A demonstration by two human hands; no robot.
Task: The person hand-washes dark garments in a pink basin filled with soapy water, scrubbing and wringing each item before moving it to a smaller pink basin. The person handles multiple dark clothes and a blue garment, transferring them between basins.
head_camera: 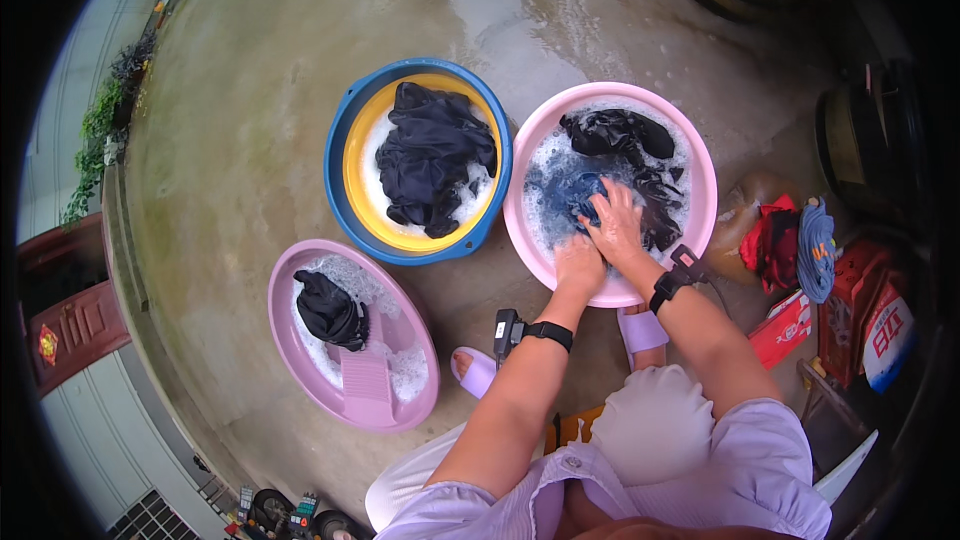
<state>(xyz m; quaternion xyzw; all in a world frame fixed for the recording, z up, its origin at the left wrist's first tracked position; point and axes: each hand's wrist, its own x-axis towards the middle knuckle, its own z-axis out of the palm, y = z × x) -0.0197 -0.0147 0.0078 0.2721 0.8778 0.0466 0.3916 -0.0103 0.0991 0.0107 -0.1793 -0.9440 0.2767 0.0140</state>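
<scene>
Both hands are in a round pink basin (705, 172) of sudsy water. My right hand (618, 222) rests with spread fingers on wet blue fabric (574, 184), which lies partly under the foam. Just beside it, my left hand (580, 265) dips into the suds near the basin's close rim. Its fingertips are hidden, so whether it grips fabric is unclear. Wet black clothing (619, 131) floats along the far and right sides of the same basin. Black straps with small devices circle both wrists.
Left of the pink basin stands a blue-and-yellow basin (335, 165) with a dark garment (435, 154) in suds. Nearer, a mauve washboard basin (367, 382) holds black cloth (330, 311). Folded red cloth (772, 240) and blue cloth (816, 251) sit at right. Wet concrete (247, 165) surrounds everything.
</scene>
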